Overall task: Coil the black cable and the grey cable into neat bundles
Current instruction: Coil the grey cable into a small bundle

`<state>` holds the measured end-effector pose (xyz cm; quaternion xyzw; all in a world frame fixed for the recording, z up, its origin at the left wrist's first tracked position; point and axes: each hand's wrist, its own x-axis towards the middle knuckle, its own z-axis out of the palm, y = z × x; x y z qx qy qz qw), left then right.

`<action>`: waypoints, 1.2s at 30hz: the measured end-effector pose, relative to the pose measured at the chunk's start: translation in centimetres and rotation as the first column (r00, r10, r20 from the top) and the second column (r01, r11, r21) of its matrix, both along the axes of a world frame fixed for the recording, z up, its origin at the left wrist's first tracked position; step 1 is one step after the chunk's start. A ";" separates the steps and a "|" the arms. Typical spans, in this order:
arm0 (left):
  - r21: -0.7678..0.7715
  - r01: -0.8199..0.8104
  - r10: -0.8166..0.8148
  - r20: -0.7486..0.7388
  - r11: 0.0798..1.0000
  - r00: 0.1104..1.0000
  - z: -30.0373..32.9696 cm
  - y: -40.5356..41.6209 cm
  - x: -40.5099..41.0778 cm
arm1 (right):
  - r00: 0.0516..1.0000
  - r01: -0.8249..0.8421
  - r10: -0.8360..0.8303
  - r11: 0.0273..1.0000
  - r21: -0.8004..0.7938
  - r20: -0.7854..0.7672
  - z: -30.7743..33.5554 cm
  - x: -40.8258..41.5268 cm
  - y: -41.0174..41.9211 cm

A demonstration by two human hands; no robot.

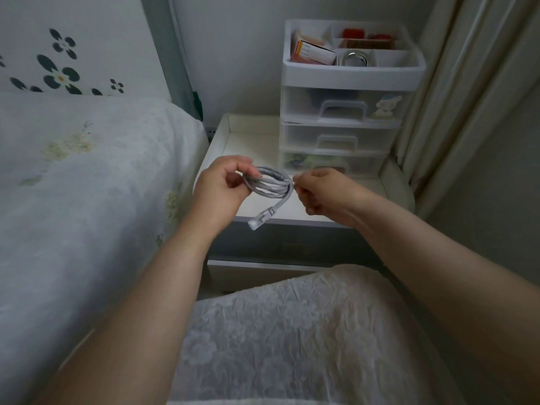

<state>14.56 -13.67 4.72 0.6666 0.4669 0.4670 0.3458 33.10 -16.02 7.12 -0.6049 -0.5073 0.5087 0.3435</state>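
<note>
The grey cable is wound into a small flat coil of several loops, held in the air above the white bedside table. My left hand grips the coil's left side with curled fingers. My right hand pinches the coil's right side, where a thin tie or the cable's end sits between thumb and finger. One loose end with a clear plug hangs down from the coil toward the table's front edge. No black cable is in view.
A white plastic drawer unit stands at the back right of the table, its top tray holding boxes and a metal ring. A bed with a pale floral cover lies left. A curtain hangs right. My lap is below.
</note>
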 end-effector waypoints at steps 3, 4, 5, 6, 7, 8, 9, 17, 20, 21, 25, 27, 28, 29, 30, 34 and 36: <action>-0.023 0.078 -0.077 0.044 0.997 0.996 0.5 -0.5 0.3 | 0.989 0.021 -0.029 0.998 -0.058 -0.147 -0.2 0.4 0.1; -0.064 0.106 -0.101 0.083 0.992 0.991 0.6 -0.5 0.3 | 0.987 0.019 -0.029 0.998 -0.064 -0.161 -0.2 0.5 0.0; -0.115 0.145 -0.128 0.147 0.983 0.981 0.7 -0.5 0.3 | 0.987 0.017 -0.027 0.998 -0.065 -0.157 -0.2 0.6 0.0; -0.167 0.193 -0.152 0.230 0.967 0.961 0.8 -0.5 0.4 | 0.989 0.015 -0.024 0.998 -0.064 -0.145 -0.2 0.7 0.0; -0.206 0.236 -0.168 0.299 0.950 0.939 0.8 -0.5 0.4 | 0.991 0.015 -0.023 0.998 -0.062 -0.128 -0.3 0.8 0.0; -0.223 0.244 -0.170 0.307 0.944 0.937 0.7 -0.5 0.6 | 0.993 0.018 -0.024 0.998 -0.059 -0.113 -0.4 0.9 0.0; -0.215 0.219 -0.165 0.245 0.952 0.955 0.7 -0.5 0.7 | 0.995 0.022 -0.028 0.998 -0.057 -0.096 -0.5 1.0 0.1; -0.074 0.112 -0.129 -0.310 0.991 0.942 -0.7 0.2 1.8 | 0.994 0.048 -0.046 0.999 -0.021 0.100 -1.8 1.5 1.4; 0.112 0.028 0.021 -0.417 0.993 0.909 -0.8 0.6 2.3 | 0.991 0.112 -0.120 0.985 -0.131 -0.063 -1.8 1.4 2.2; 0.112 0.007 0.039 -0.399 0.994 0.916 -0.9 0.8 2.5 | 0.985 0.127 -0.144 0.979 -0.157 -0.099 -1.8 1.4 2.6; -0.102 -0.051 0.042 -0.094 0.993 0.995 -1.1 2.2 2.7 | 0.944 0.254 -0.278 0.956 -0.145 -0.180 -1.5 1.8 5.2; -0.175 -0.067 0.077 0.049 0.982 0.996 -0.8 2.7 2.7 | 0.847 0.399 -0.427 0.904 -0.151 -0.318 -1.4 2.7 7.5; -0.205 -0.077 0.101 0.108 0.976 0.989 -0.6 2.9 2.7 | 0.782 0.443 -0.476 0.879 -0.179 -0.401 -1.4 3.4 8.6; -0.232 -0.084 0.122 0.157 0.969 0.980 -0.4 3.1 2.6 | 0.718 0.465 -0.504 0.861 -0.207 -0.481 -1.5 4.1 9.7; -0.253 -0.080 0.133 0.202 0.964 0.970 -0.4 3.3 2.6 | 0.671 0.481 -0.518 0.849 -0.220 -0.530 -1.5 4.7 10.7; -0.327 -0.003 0.131 0.370 0.945 0.920 -0.1 3.5 2.8 | 0.581 0.526 -0.539 0.820 -0.224 -0.609 -2.4 5.6 12.5; -0.362 0.035 0.137 0.438 0.931 0.889 0.0 3.5 2.8 | 0.555 0.536 -0.526 0.818 -0.206 -0.645 -3.2 5.5 12.3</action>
